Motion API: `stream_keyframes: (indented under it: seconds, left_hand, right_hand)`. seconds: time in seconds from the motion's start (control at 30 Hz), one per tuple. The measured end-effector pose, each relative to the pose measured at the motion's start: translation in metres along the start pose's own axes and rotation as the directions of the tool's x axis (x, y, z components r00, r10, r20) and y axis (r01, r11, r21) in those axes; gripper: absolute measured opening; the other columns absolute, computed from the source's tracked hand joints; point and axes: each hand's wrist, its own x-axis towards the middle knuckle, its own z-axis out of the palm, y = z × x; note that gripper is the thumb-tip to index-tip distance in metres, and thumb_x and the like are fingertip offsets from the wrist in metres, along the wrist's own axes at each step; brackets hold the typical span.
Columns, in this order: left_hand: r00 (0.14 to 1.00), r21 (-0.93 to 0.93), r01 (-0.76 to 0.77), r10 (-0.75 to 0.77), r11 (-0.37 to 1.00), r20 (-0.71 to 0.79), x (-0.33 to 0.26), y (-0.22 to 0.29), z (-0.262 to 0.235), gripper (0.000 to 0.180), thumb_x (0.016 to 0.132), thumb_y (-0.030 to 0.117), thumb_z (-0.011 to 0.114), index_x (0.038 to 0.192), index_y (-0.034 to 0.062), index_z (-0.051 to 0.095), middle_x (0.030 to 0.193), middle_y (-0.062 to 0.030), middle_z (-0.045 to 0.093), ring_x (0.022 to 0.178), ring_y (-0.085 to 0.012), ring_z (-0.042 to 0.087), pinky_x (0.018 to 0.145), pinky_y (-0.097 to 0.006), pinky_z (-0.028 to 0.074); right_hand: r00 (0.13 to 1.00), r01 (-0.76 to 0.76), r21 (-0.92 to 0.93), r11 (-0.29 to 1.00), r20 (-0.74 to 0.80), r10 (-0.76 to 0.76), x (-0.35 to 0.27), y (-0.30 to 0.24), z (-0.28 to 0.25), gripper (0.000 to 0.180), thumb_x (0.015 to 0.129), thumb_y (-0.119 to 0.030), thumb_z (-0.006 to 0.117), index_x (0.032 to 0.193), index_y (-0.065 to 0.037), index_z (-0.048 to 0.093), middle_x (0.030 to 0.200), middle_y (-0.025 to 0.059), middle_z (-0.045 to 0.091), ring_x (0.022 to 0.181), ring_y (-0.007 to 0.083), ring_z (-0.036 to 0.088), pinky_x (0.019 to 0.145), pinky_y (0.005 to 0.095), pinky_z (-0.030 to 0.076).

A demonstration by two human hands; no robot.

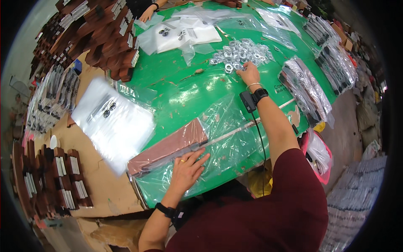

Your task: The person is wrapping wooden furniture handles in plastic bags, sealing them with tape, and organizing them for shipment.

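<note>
A long brown bar (170, 145) lies at the near side of the green table (180, 86), a bit left of the middle. A crinkly clear plastic bag (224, 147) spreads out by its near side and its right end. I cannot tell if the bar is all the way inside it. The left hand (187, 170) is open, with its fingers spread out, and it rests on the plastic at the near edge of the bar. The right hand (249, 74) reaches far across the table to the near edge of a pile of small shiny ring packets (243, 51). Its fingers are bent down, and I cannot tell if they are holding one.

Left of the bar is a stack of flat clear bags (115, 126) with black marks. More flat bags (189, 35) lie on the far side of the table. On the right are wrapped bundles (304, 86) in shiny plastic. Near and right, a pink bag (325, 168) hangs low beside the table.

Big piles of brown bars (109, 35) stand far to the left, and a smaller pile of brown pieces (56, 180) sits on the near left, on brown cardboard (109, 189). At the far left edge of the table, another person's hand (147, 13) is by some plastic.
</note>
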Motion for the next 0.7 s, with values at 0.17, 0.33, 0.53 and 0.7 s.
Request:
stream_keyframes:
  seconds: [0.17,0.33,0.53,0.7]
  left_hand:
    - [1.000,0.014,-0.010,0.011,1.000,-0.003,-0.001,-0.005,0.005,0.052,0.089,0.021,0.070,0.141,0.0240,0.061,0.148,0.0037,0.055,0.122,-0.0206,0.054,0.094,-0.039,0.038]
    - [1.000,0.039,0.004,-0.004,0.999,0.001,-0.001,-0.002,-0.002,0.053,0.088,0.020,0.071,0.140,0.0223,0.061,0.148,0.0020,0.055,0.125,-0.0241,0.053,0.097,-0.042,0.039]
    - [0.995,-0.050,-0.080,0.077,0.996,-0.057,0.010,0.031,-0.011,0.050,0.089,0.018,0.072,0.138,0.0160,0.061,0.137,-0.0045,0.061,0.118,-0.0285,0.058,0.095,-0.042,0.045]
    - [0.979,-0.091,0.009,-0.028,0.996,-0.201,0.059,0.047,0.002,0.046,0.089,0.015,0.071,0.134,0.0152,0.064,0.121,-0.0085,0.064,0.109,-0.0335,0.062,0.088,-0.041,0.052]
  right_hand:
    - [0.982,-0.004,-0.127,0.992,0.189,0.028,-0.009,0.007,-0.022,0.052,0.064,-0.031,0.091,0.101,-0.003,0.068,0.102,0.0160,0.071,0.095,0.0314,0.070,0.082,0.0406,0.056]
    - [0.927,-0.226,0.561,0.796,0.376,-0.002,-0.058,0.017,-0.053,0.041,0.079,-0.028,0.084,0.107,-0.003,0.069,0.103,0.0084,0.072,0.094,0.0171,0.069,0.079,0.0322,0.055]
    - [0.819,-0.179,0.686,0.705,0.501,-0.279,-0.176,0.027,-0.125,0.030,0.092,-0.026,0.075,0.111,-0.003,0.071,0.105,0.0026,0.072,0.092,0.0126,0.067,0.083,0.0294,0.054]
    - [0.803,0.486,0.299,0.821,0.218,-0.554,-0.219,0.028,-0.112,0.030,0.076,-0.018,0.082,0.102,-0.005,0.073,0.104,0.0083,0.073,0.102,0.0298,0.064,0.090,0.0399,0.050]
